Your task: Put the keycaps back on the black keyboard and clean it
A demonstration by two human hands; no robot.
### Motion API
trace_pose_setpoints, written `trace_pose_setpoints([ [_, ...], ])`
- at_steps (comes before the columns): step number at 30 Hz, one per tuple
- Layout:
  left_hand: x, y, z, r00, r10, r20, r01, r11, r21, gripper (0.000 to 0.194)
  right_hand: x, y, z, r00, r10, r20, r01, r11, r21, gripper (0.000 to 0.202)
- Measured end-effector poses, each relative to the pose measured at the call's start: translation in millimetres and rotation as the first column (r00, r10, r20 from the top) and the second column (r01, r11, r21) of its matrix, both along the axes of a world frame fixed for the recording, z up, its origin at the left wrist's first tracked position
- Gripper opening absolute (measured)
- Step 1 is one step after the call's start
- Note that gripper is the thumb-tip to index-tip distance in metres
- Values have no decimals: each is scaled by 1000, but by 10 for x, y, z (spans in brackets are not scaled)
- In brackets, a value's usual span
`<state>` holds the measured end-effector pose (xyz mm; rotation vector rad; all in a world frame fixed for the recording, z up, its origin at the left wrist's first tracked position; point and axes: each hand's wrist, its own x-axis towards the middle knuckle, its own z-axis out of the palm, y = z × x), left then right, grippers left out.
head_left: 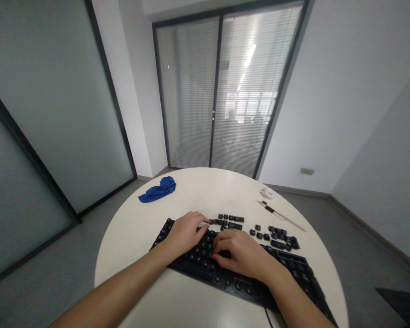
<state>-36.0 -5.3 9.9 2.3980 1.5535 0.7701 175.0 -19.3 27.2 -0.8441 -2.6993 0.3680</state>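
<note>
A black keyboard (205, 273) lies at a slant on the round table, and some of its keys are off. Over its upper left part is my left hand (188, 230), closed, with a small white tissue-like wad (202, 224) between thumb and fingers. My right hand (239, 250) rests on the middle of the keyboard, its fingers curled down towards the keys; whether a keycap is in them is hidden. Just behind the hands lie several loose black keycaps (235, 226). More loose keycaps (280, 238) are grouped behind the keyboard's right part.
A crumpled blue cloth (159, 189) lies at the far left of the white table (212, 187). To the far right are a crumpled white tissue (266, 193) and a long thin stick (289, 220) with a dark part. A cable (268, 316) leaves the keyboard's front edge.
</note>
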Motion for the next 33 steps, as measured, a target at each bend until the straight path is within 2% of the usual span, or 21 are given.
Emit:
trace_pose_setpoints([
  [4, 110, 267, 11, 985, 155, -72, -166, 968, -187, 27, 38, 33, 11, 1000, -20, -9, 20, 999, 27, 12],
  [7, 173, 389, -5, 975, 192, -113, -214, 944, -250, 28, 55, 48, 10, 999, -41, -16, 41, 999, 32, 14],
  [16, 248, 471, -74, 972, 203, -119, -229, 936, -268, 21, 45, 46, 2, 999, -42, -19, 43, 999, 29, 15],
  [21, 162, 414, -16, 971, 229, -67, -238, 936, -259, 20, 51, 67, -34, 996, -83, -35, 85, 995, 51, 17],
  [24, 33, 296, 59, 980, 200, 5, -193, 949, -251, 22, 51, 82, -53, 988, -134, -72, 139, 988, 65, 15],
  [27, -88, 111, 117, 985, 59, 164, -12, 962, -274, 21, 38, 68, -41, 977, -165, -132, 172, 984, 42, 10],
  [31, -166, -147, 122, 966, -106, 234, 166, 953, -254, 13, -5, 2, 8, 975, -145, -169, 146, 989, -6, 20],
  [33, -177, -240, 90, 961, -138, 238, 193, 955, -226, 10, -34, -30, 19, 980, -120, -161, 117, 993, -25, 24],
])
